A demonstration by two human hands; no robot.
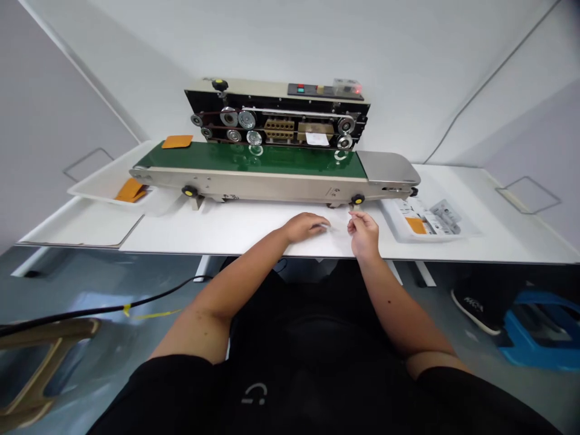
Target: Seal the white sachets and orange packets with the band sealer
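Observation:
My left hand [308, 228] is over the white table just in front of the sealing machine, its fingers curled together. Something small and pale shows at its fingertips, too blurred to name. Close by on the right, my right hand [364, 234] is raised with thumb and fingers pinched; what it holds, if anything, cannot be made out. Behind both hands stands a band sealing machine [254, 186] with a green conveyor belt [290, 164]. A white packet [317, 139] sits at its sealing strip, and an orange packet [177, 141] lies at the belt's left end.
To the left, a white bin [84, 192] holds orange packets [131, 190]. On the right, a clear tray [403, 232] contains white printed packets [437, 220] and an orange one. A black cable [154, 296], a blue stool [539, 338] and another person's shoe [475, 314] are below.

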